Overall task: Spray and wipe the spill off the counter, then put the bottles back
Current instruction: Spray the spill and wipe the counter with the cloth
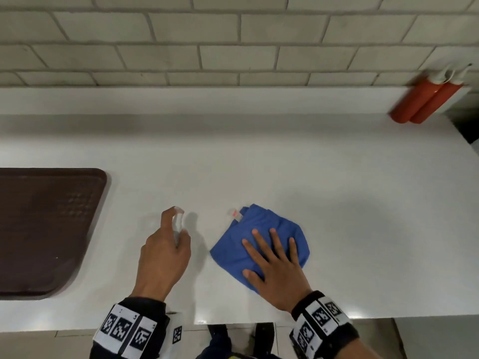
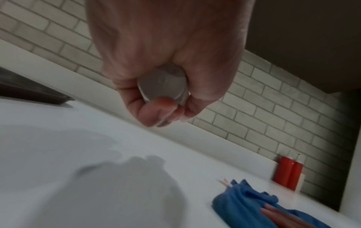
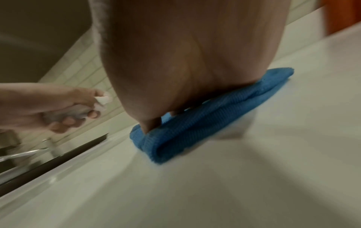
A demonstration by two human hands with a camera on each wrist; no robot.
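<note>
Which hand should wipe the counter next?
The right hand, probably: it lies flat on the blue cloth, while the left hand grips the spray bottle.

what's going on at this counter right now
A person is cleaning a white counter. Their left hand grips a small clear spray bottle above the surface, index finger on its top. Their right hand presses flat on a folded blue microfibre cloth lying on the counter. Two red squeeze bottles stand together against the tiled wall at the far right, and a dark brown tray sits to the left.
</note>
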